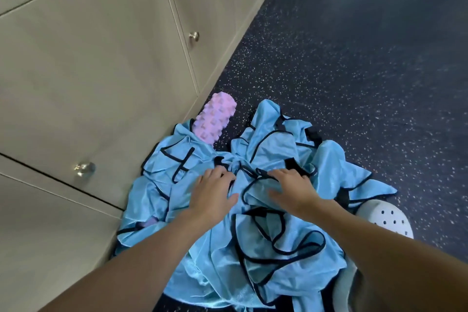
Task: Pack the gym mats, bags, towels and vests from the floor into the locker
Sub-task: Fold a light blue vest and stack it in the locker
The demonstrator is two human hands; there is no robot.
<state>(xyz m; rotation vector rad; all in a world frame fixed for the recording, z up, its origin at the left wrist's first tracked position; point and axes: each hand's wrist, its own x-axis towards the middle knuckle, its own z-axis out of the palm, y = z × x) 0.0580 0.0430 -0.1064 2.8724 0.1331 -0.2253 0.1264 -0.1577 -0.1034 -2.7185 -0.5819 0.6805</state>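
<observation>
A heap of light blue mesh vests (273,233) with black trim lies crumpled on the dark speckled floor, close against the lockers. My left hand (214,191) rests on the top of the heap, fingertips curled into a fold of the fabric. My right hand (291,189) lies just to its right, fingers spread over a black-edged fold; whether either hand grips the cloth I cannot tell. A pink knobbed foam roller (215,118) lies at the far edge of the heap, one end under the vests.
Beige locker doors (101,71) with round metal knobs (84,168) fill the left side, all closed. A white perforated clog (390,218) stands at the right of the heap. Dark speckled floor (354,58) stretches away to the right and beyond.
</observation>
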